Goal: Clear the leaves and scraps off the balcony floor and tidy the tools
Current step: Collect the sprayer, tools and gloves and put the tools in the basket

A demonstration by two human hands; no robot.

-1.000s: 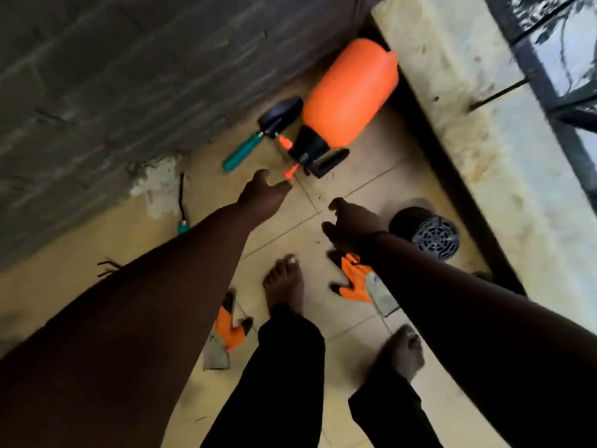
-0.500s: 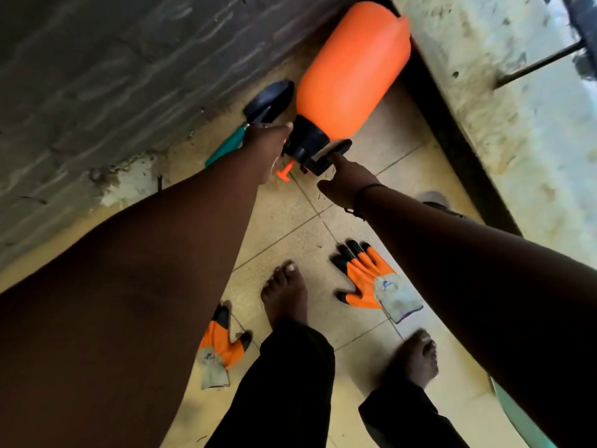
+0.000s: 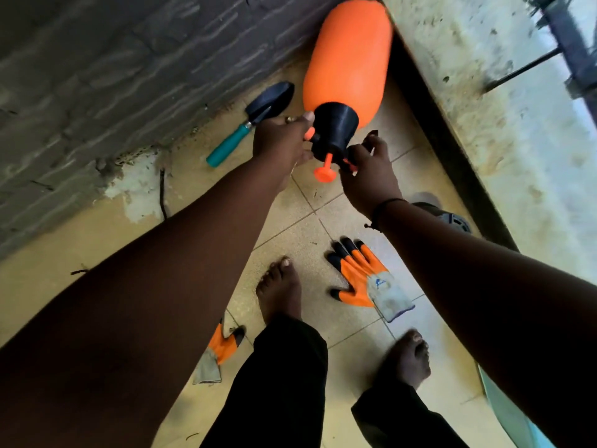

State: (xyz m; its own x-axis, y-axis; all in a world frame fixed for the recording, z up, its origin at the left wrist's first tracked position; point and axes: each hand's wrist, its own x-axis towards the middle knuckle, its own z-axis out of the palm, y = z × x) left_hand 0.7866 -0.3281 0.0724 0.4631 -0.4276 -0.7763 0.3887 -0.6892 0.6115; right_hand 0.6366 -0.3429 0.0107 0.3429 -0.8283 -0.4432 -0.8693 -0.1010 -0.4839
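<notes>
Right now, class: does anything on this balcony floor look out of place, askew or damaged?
Yes. The orange sprayer lies on its side, both hands on its black pump head. Two orange gloves lie apart by the feet. The trowel lies against the wall.

Dim daylight from right, blurred wide-angle edges

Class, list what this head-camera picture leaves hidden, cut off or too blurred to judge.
Head view:
- Second glove: mostly hidden behind the left forearm.
- Floor drain: largely covered by the right forearm.
- Sprayer handle: hidden inside the right hand.
- Left hand fingers: behind the sprayer cap, grip unclear.
- Railing: blurred, cut by the edge.
</notes>
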